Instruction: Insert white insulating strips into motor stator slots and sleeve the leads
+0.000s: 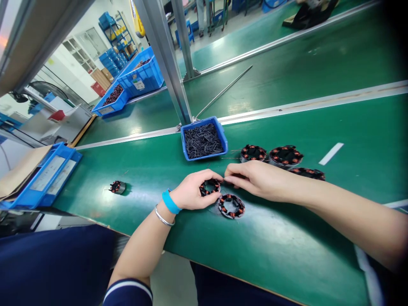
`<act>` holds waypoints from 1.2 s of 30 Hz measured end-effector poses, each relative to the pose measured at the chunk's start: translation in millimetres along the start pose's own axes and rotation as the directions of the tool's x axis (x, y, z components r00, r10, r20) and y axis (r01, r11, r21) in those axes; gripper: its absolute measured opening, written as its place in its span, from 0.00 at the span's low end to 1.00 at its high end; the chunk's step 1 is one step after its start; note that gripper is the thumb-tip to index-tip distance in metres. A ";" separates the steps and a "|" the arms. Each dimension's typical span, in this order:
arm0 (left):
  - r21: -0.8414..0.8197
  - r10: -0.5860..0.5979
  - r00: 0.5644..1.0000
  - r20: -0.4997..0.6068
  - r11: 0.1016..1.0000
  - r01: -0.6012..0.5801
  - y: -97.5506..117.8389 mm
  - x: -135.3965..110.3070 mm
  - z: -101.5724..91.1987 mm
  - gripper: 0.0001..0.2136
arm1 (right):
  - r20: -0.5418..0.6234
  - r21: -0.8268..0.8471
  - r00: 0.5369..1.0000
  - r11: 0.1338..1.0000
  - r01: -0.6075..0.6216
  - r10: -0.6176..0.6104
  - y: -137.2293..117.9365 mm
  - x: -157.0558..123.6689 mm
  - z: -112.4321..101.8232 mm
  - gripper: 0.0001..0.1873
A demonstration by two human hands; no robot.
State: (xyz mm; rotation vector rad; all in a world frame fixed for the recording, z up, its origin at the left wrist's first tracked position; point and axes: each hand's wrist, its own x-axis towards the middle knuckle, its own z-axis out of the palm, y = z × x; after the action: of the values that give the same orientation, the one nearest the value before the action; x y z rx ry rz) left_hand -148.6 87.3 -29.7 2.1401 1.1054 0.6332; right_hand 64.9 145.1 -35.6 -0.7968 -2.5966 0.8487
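My left hand point(199, 189), with a blue band and a silver bangle at the wrist, is closed around a motor stator point(210, 187) with copper windings. Just right of it, my right hand point(244, 177) has thumb and forefinger pinched together beside the stator's edge; whatever is between the fingertips is too small to make out. A second, ring-shaped stator point(231, 207) lies flat on the green bench below the fingertips. Behind my right hand stand further stators point(286, 156), one partly hidden by the forearm. Thin wires stick out from the stator point(253, 153) nearest the tray.
A blue tray point(204, 140) full of short black tubes sits beyond my hands. Far left are a small stator point(117, 187) and a blue document holder point(52, 176). A white strip point(331, 154) lies at right; a metal rod point(224, 91) and upright post point(168, 63) stand behind.
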 end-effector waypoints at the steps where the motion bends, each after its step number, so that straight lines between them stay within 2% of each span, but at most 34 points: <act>1: -0.007 -0.012 1.000 0.002 1.000 0.012 0.5 -0.2 -0.3 0.13 | -0.005 0.015 1.000 1.000 0.021 -0.021 -0.5 -0.6 -1.5 0.14; 5: -0.032 -0.032 0.999 -0.002 0.999 0.032 2.4 -1.0 -1.1 0.14 | -0.015 -0.011 0.994 0.994 0.105 -0.105 0.5 -3.2 -5.3 0.13; 8: -0.042 -0.029 1.000 0.006 0.999 0.030 3.1 -1.3 -1.5 0.13 | 0.015 -0.051 0.993 0.991 0.122 -0.121 0.5 -4.2 -6.1 0.15; 13: -0.040 -0.003 1.000 0.004 0.999 0.003 2.0 -1.1 -1.6 0.13 | 0.044 -0.041 0.998 0.998 0.040 -0.038 -4.4 -2.9 -2.0 0.18; 17: -0.033 -0.028 1.000 0.007 0.999 0.028 0.6 -1.2 -0.5 0.13 | 0.071 0.075 0.997 0.997 -0.034 0.029 -6.0 -1.9 3.5 0.20; 19: -0.033 -0.034 0.999 0.005 0.999 0.035 0.4 -1.2 0.1 0.14 | 0.099 0.116 0.994 0.991 -0.062 0.051 -6.0 -2.7 3.0 0.23; 22: -0.039 -0.026 1.000 -0.007 0.999 0.026 0.6 -1.4 0.6 0.14 | 0.085 0.093 0.994 0.993 -0.077 0.069 -6.7 -5.4 -2.7 0.23; 27: -0.057 -0.051 0.999 0.000 0.997 0.051 1.2 -2.6 0.5 0.14 | 0.016 0.088 1.000 0.996 -0.003 0.002 -8.8 -9.0 -8.5 0.12; 31: -0.042 -0.059 0.998 -0.018 0.997 0.058 0.9 -3.9 0.6 0.15 | -0.006 -0.007 0.997 0.997 0.072 -0.072 -8.2 -8.3 -3.5 0.14; 36: -0.047 -0.082 0.996 -0.018 0.996 0.081 0.0 -4.6 0.8 0.16 | -0.013 -0.103 0.995 0.990 0.093 -0.095 -6.4 -5.9 2.2 0.16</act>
State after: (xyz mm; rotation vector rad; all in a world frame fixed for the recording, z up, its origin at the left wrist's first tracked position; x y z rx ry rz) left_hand -150.5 83.2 -30.8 2.0428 1.1716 0.6374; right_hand 66.1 136.3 -34.1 -0.6996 -2.6561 0.6832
